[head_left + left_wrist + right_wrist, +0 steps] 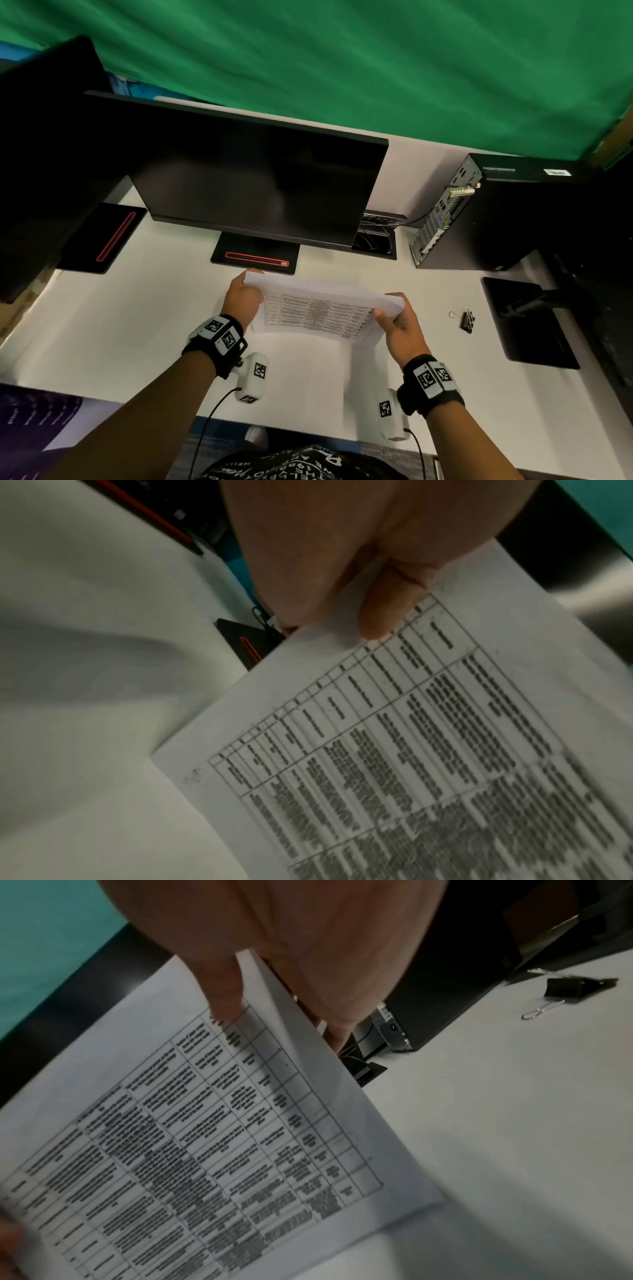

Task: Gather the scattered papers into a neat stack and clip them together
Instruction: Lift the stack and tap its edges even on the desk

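A stack of papers point(318, 310) printed with a table is lifted off the white desk point(120, 325), tilted toward me, in front of the monitor stand. My left hand point(245, 296) grips its left edge, thumb on the printed face point(387, 607). My right hand point(397, 317) pinches the right edge, thumb on the front sheet point(226, 993) and fingers behind. The papers point(411, 737) fill the left wrist view, and the papers point(192, 1137) also fill the right wrist view. A black binder clip point(466, 320) lies on the desk to the right of my right hand, also seen as the binder clip point(568, 988).
A dark monitor point(257, 178) on a red-striped stand point(255, 260) stands just behind the papers. A second stand point(102, 236) sits at the left. A black computer tower point(496, 212) and another black base point(527, 322) occupy the right. A cable well point(375, 240) opens behind.
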